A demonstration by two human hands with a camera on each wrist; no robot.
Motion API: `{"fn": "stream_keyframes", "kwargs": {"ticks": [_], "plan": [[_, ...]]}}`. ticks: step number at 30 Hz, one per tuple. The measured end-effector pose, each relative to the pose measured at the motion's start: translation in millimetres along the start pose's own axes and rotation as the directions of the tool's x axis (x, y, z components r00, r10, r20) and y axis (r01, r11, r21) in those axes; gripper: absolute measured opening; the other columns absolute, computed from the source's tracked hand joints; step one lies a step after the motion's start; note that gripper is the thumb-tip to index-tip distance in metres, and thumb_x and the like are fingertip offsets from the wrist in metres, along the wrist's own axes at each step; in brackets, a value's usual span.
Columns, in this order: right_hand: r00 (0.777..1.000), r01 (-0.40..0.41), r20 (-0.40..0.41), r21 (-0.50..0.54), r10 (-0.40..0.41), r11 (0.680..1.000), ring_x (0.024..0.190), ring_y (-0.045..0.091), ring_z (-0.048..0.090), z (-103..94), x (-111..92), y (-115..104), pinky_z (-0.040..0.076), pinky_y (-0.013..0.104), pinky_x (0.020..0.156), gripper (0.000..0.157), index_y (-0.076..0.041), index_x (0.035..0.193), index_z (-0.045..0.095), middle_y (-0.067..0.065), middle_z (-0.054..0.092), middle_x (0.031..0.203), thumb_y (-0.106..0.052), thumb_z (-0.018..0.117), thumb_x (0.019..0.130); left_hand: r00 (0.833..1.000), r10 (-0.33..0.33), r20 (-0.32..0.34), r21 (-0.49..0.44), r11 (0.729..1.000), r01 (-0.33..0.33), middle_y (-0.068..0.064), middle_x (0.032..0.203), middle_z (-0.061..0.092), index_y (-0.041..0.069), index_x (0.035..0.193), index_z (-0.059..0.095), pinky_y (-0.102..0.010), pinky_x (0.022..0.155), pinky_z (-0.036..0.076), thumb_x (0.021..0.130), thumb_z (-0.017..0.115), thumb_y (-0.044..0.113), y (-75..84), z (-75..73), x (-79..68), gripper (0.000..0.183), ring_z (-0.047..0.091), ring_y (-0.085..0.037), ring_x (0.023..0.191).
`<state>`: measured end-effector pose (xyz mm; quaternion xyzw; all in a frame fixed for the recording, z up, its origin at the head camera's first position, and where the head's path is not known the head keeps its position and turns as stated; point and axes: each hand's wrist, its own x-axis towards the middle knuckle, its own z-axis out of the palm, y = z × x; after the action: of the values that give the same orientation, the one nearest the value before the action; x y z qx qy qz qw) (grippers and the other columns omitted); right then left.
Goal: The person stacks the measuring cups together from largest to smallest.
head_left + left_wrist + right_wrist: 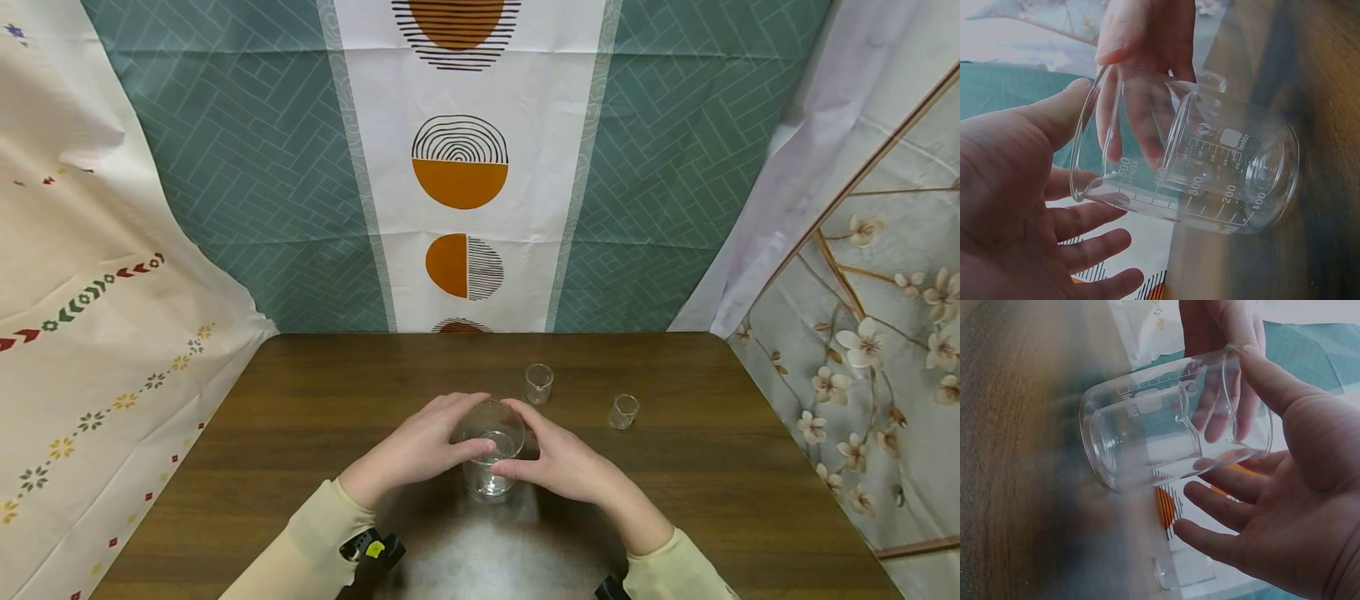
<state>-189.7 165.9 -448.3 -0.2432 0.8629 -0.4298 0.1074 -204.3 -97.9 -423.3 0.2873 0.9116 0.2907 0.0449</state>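
A clear glass beaker (489, 490) marked to 500 is at the middle of the wooden table, its base close to the surface. Inside it is a smaller beaker (1210, 156) with a white scale of its own. My left hand (423, 446) grips the large beaker's rim from the left, thumb and index finger at the glass, its other fingers spread. From the right, my right hand (566, 462) holds the same rim with thumb and fingers. The thumbs almost meet at the near side of the rim in the head view.
Two small glass beakers stand farther back on the table (337, 392): one beaker (538, 385) just beyond the right fingertips, another beaker (623, 412) farther right. A patterned teal and white cloth (465, 275) hangs behind the table's back edge. More cloths hang at both sides.
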Motion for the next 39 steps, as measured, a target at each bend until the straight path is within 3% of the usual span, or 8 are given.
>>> {"fn": "stream_keyframes", "kwargs": {"ticks": [14,26,39], "plan": [[1.0,-0.018,-0.002,-0.012,0.018,1.0,0.147,0.034,0.054,-7.4,-1.7,0.5,0.046,0.063,0.115,0.088,-0.023,0.169,0.043,0.004,0.056,0.162,-0.05,0.086,0.097,1.0,0.009,0.008,-0.002,1.0,-0.009,-0.014,0.163,0.054,0.01,0.166,0.049,-0.06,0.12,0.042,0.103,0.075,0.056,1.0,0.7,-2.1,0.081,0.047,-0.037,0.153],[1.0,-0.009,-0.001,-0.041,0.009,0.999,0.146,0.032,0.056,-9.2,-1.5,1.3,0.046,0.063,0.115,0.086,-0.024,0.168,0.044,0.002,0.059,0.158,-0.056,0.082,0.098,0.999,0.034,0.024,-0.046,0.998,-0.033,-0.016,0.165,0.051,0.007,0.168,0.043,-0.059,0.121,0.042,0.092,0.088,0.057,-3.2,3.8,-3.2,0.101,0.046,-0.038,0.153],[1.0,-0.02,0.009,-0.028,0.02,0.999,0.145,0.036,0.057,-9.1,-1.9,0.2,0.046,0.063,0.115,0.084,-0.021,0.169,0.043,0.006,0.058,0.16,-0.046,0.083,0.1,0.999,0.04,0.003,-0.048,0.998,-0.04,-0.013,0.164,0.051,0.007,0.166,0.043,-0.057,0.119,0.044,0.088,0.092,0.056,-2.8,7.5,-1.6,0.104,0.047,-0.035,0.151]]}}
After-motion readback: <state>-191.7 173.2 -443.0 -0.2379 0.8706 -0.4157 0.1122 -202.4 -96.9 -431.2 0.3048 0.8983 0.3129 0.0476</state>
